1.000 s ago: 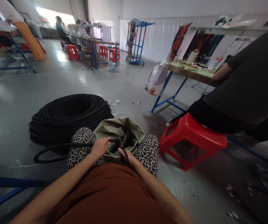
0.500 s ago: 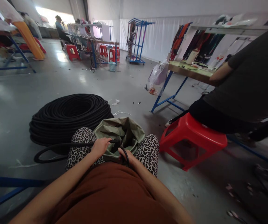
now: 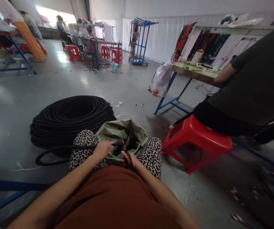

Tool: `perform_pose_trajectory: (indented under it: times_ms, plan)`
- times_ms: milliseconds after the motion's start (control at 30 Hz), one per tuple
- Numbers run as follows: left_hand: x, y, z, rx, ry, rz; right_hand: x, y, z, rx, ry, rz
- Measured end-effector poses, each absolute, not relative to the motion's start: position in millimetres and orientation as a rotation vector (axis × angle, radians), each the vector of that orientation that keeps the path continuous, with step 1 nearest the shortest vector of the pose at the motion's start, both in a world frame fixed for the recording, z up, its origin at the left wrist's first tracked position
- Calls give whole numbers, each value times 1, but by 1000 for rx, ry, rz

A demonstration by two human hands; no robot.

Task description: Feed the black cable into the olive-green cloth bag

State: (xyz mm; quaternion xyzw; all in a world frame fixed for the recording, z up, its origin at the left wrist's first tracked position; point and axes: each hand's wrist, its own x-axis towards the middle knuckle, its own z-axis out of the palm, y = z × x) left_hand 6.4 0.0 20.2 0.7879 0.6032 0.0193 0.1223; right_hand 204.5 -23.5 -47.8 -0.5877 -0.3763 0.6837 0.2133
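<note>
My left hand (image 3: pixel 103 149) is closed round a thick black cord (image 3: pixel 83 147), whose short end sticks out past the fingers. The cord loops back over my left thigh toward a big black coil (image 3: pixel 67 122) on the floor. In my right hand (image 3: pixel 130 158) I grip scissors with black handles (image 3: pixel 128 156); their blades are at the cord's end, though whether they touch it is hard to see. Beneath both hands a green cloth bag (image 3: pixel 137 135) sits open between my knees, its inside mostly in shadow.
To my right a person (image 3: pixel 253 82) sits on a red plastic stool (image 3: pixel 196 136) at a workbench (image 3: pixel 199 72). A plastic bag (image 3: pixel 160 79) hangs from that bench. Lower left is a blue metal bar (image 3: pixel 13 185). Scraps of white string (image 3: pixel 125 115) lie beyond the green bag.
Almost nothing differs. The scissors' handles and my right hand have shifted very slightly; my left hand keeps its hold on the cord in the same place.
</note>
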Motion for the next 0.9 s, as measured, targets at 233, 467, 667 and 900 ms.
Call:
perform_pose_trajectory:
  times_ms: [233,467,667,900]
  plan:
    - [8,1,23,2281,1765,106,206,-26,-38,-1659,-1094,1852]
    - [15,4,21,2288,1793,35,204,-25,-48,-1694,-1108,1823]
    - [22,11,20,2309,1804,-42,205,-23,-62,-1735,-1163,1800]
    - [20,15,16,2292,1797,-61,203,-23,-51,-1818,-1237,1771]
